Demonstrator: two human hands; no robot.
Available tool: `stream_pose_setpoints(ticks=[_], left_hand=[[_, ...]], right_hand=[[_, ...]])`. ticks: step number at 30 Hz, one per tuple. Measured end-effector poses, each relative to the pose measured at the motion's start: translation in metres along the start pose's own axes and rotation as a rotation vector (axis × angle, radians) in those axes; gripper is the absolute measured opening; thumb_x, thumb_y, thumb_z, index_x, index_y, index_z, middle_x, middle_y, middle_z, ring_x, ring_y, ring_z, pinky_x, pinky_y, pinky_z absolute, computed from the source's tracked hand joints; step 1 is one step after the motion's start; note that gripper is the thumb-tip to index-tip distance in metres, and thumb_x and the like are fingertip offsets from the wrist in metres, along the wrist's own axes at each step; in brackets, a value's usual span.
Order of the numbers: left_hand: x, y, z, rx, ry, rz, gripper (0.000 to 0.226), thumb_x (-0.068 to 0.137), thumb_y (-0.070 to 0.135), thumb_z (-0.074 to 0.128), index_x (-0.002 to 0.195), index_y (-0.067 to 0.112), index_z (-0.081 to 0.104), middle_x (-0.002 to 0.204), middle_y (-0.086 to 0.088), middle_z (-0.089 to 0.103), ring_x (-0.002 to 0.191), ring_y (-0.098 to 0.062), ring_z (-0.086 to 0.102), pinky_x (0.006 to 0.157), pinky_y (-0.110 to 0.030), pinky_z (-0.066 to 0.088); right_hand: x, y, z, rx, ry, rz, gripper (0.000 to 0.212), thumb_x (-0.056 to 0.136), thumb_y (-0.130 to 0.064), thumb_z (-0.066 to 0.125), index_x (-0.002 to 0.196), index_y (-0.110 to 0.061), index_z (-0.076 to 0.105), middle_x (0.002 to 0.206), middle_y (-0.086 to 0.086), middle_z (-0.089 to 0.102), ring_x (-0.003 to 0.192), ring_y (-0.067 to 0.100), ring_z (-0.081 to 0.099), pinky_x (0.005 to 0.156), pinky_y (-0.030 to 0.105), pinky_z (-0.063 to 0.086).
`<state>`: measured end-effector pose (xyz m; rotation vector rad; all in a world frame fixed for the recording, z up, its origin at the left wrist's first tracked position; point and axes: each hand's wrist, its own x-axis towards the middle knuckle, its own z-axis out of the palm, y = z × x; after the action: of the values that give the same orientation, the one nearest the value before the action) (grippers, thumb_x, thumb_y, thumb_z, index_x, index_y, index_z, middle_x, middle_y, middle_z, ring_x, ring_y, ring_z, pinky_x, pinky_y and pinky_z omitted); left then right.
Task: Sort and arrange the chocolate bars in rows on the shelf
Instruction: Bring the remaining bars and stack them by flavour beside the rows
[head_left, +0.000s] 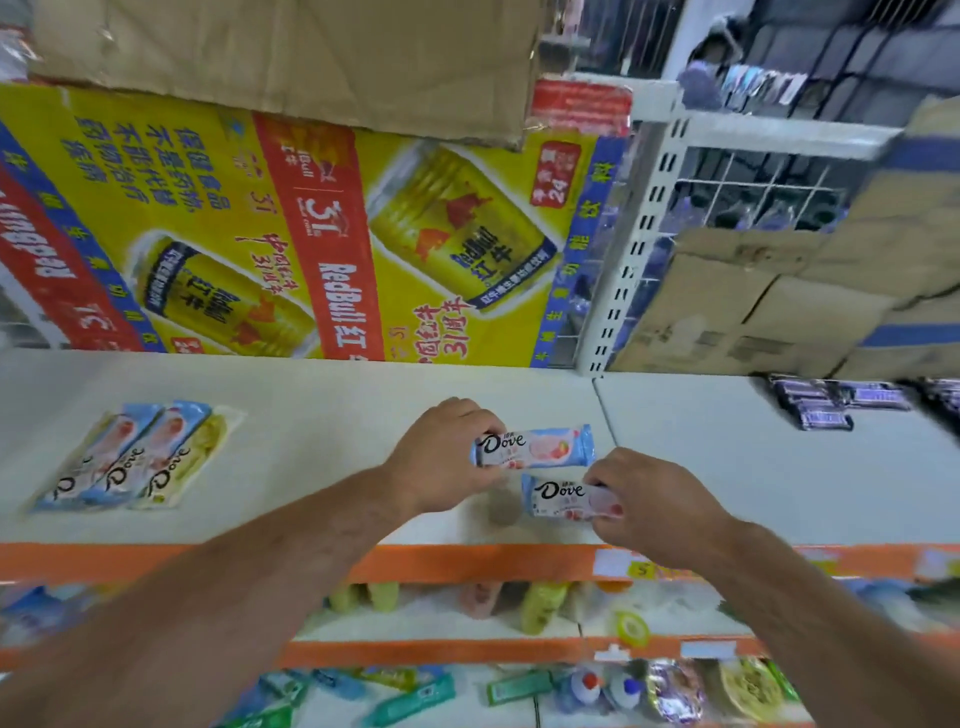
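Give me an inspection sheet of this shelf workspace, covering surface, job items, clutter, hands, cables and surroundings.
Surface: white top shelf with an orange front strip, mostly bare.
Job's things: three Dove bars overlapping at left; dark bars at right rear.
Clutter: nothing seen on the top shelf.
Grippers: left hand holds a blue Dove bar; right hand holds a second Dove bar, nearer the shelf edge.
Cables: nothing seen.
Surroundings: Red Bull poster behind, cardboard boxes at right, stocked lower shelves.
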<state>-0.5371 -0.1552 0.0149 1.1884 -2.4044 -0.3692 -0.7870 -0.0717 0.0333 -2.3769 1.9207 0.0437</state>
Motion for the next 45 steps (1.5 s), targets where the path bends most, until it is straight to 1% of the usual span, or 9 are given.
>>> stream_pose_setpoints(ticks=[7, 15, 18, 21, 26, 32, 39, 41, 45], left_hand=[[0.080, 0.082, 0.083, -0.034, -0.012, -0.073, 0.041, 0.076, 0.035, 0.075, 0.113, 0.022, 0.063, 0.109, 0.002, 0.058, 0.105, -0.014, 0.048, 0.090, -0.024, 0.037], [0.155, 0.124, 0.154, -0.087, -0.052, -0.215, 0.039, 0.073, 0.032, 0.074, 0.111, 0.028, 0.063, 0.108, 0.007, 0.057, 0.106, -0.011, 0.047, 0.092, -0.027, 0.039], [0.176, 0.124, 0.165, -0.087, -0.068, -0.255, 0.039, 0.073, 0.034, 0.076, 0.110, 0.030, 0.065, 0.106, 0.006, 0.057, 0.106, -0.013, 0.047, 0.094, -0.028, 0.040], [0.199, 0.119, 0.172, -0.094, -0.062, -0.296, 0.038, 0.072, 0.033, 0.077, 0.110, 0.030, 0.068, 0.104, 0.003, 0.056, 0.106, -0.016, 0.050, 0.096, -0.032, 0.041], [0.226, 0.108, 0.181, -0.119, -0.036, -0.350, 0.038, 0.076, 0.034, 0.075, 0.113, 0.035, 0.068, 0.107, 0.007, 0.049, 0.104, -0.012, 0.051, 0.095, -0.029, 0.043], [0.234, 0.103, 0.184, -0.081, -0.029, -0.390, 0.040, 0.078, 0.044, 0.071, 0.117, 0.042, 0.064, 0.107, 0.010, 0.043, 0.101, -0.009, 0.052, 0.088, -0.028, 0.045], [0.220, 0.101, 0.175, -0.153, -0.053, -0.361, 0.069, 0.080, 0.043, 0.070, 0.142, 0.028, 0.044, 0.127, 0.006, 0.041, 0.116, -0.011, 0.048, 0.101, -0.028, 0.041], [0.202, 0.094, 0.169, -0.019, -0.063, -0.276, 0.064, 0.084, 0.049, 0.059, 0.142, 0.029, 0.042, 0.141, 0.008, 0.038, 0.129, -0.013, 0.039, 0.109, -0.032, 0.032], [0.167, 0.084, 0.166, 0.275, -0.132, -0.178, 0.069, 0.085, 0.060, 0.017, 0.149, 0.035, 0.027, 0.160, 0.006, 0.018, 0.146, -0.013, 0.011, 0.118, -0.040, 0.009]], right_hand=[[-0.019, 0.131, 0.004, 0.030, 0.002, -0.026, 0.021, 0.074, -0.042, 0.059, 0.093, -0.032, 0.057, 0.093, -0.011, 0.050, 0.078, 0.010, 0.053, 0.060, 0.022, 0.031], [-0.022, 0.240, 0.005, 0.087, -0.035, -0.076, 0.016, 0.071, -0.040, 0.059, 0.079, -0.030, 0.049, 0.084, -0.008, 0.050, 0.072, 0.011, 0.050, 0.057, 0.025, 0.035], [-0.019, 0.257, 0.010, 0.127, -0.022, -0.077, 0.016, 0.071, -0.039, 0.058, 0.074, -0.029, 0.046, 0.079, -0.007, 0.049, 0.068, 0.012, 0.048, 0.054, 0.024, 0.034], [-0.014, 0.268, 0.015, 0.153, -0.038, -0.070, 0.026, 0.068, -0.044, 0.055, 0.087, -0.027, 0.059, 0.087, -0.007, 0.054, 0.076, 0.015, 0.057, 0.062, 0.030, 0.047], [-0.005, 0.276, 0.020, 0.153, -0.075, -0.069, 0.036, 0.072, -0.047, 0.058, 0.102, -0.027, 0.062, 0.097, -0.007, 0.057, 0.085, 0.015, 0.059, 0.071, 0.031, 0.050], [0.005, 0.281, 0.022, 0.230, -0.135, -0.044, 0.033, 0.068, -0.045, 0.060, 0.096, -0.028, 0.064, 0.092, -0.007, 0.058, 0.081, 0.011, 0.058, 0.071, 0.032, 0.051], [0.026, 0.274, 0.011, 0.167, -0.238, -0.021, 0.036, 0.071, -0.045, 0.065, 0.103, -0.030, 0.062, 0.100, -0.008, 0.056, 0.088, 0.013, 0.056, 0.077, 0.033, 0.051], [0.036, 0.269, 0.011, 0.161, -0.216, -0.003, 0.033, 0.071, -0.044, 0.063, 0.101, -0.030, 0.063, 0.099, -0.007, 0.056, 0.087, 0.014, 0.057, 0.076, 0.033, 0.052], [0.059, 0.258, 0.011, 0.168, -0.184, 0.039, 0.031, 0.071, -0.041, 0.059, 0.100, -0.029, 0.064, 0.099, -0.006, 0.058, 0.088, 0.017, 0.059, 0.076, 0.033, 0.052]])
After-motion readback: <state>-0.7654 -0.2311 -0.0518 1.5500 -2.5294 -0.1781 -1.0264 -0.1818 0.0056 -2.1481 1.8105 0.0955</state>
